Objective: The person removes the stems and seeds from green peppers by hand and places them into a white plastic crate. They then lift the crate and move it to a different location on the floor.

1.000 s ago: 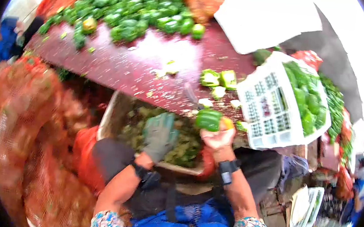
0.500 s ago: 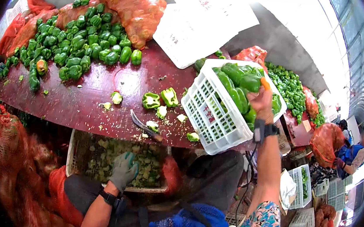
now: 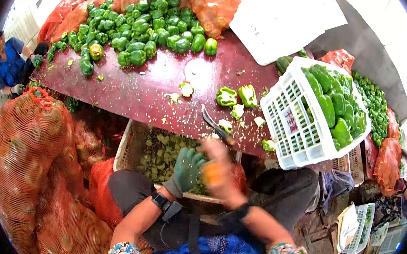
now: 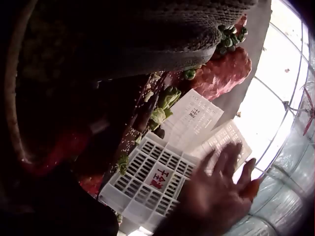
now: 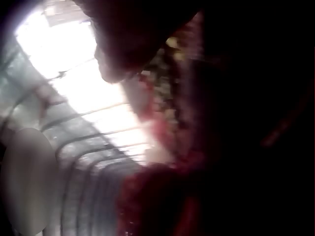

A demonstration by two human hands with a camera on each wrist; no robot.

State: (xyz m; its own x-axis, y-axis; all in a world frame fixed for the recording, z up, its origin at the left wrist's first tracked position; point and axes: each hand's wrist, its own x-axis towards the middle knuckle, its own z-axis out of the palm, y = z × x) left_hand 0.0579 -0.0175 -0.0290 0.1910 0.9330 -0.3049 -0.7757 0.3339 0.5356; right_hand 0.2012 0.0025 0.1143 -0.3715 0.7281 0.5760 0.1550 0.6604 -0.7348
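The gloved left hand (image 3: 187, 170) hovers palm up over a bin of scraps (image 3: 121, 149), its fingers extended and holding nothing. Beside it, the bare right hand (image 3: 223, 170) is blurred, with an orange cover (image 3: 213, 173) on one digit. In the left wrist view the right hand (image 4: 219, 189) has spread fingers and an empty palm. A curved knife (image 3: 216, 125) lies at the table's near edge, by cut pepper pieces (image 3: 227, 97). Green peppers (image 3: 343, 103) fill the tilted white crate (image 3: 292, 121) on the right. The right wrist view is dark and blurred.
Whole green peppers (image 3: 139, 28) are heaped at the back left of the red table (image 3: 163, 89). White sheets (image 3: 282, 22) lie behind. Large red mesh sacks (image 3: 24, 158) stand on the left. Another person (image 3: 10, 62) is at the far left, and more crates (image 3: 360, 228) stand lower right.
The right hand has left the white crate, where it held a green pepper, and come back beside the left hand without it. The head view has also shifted.
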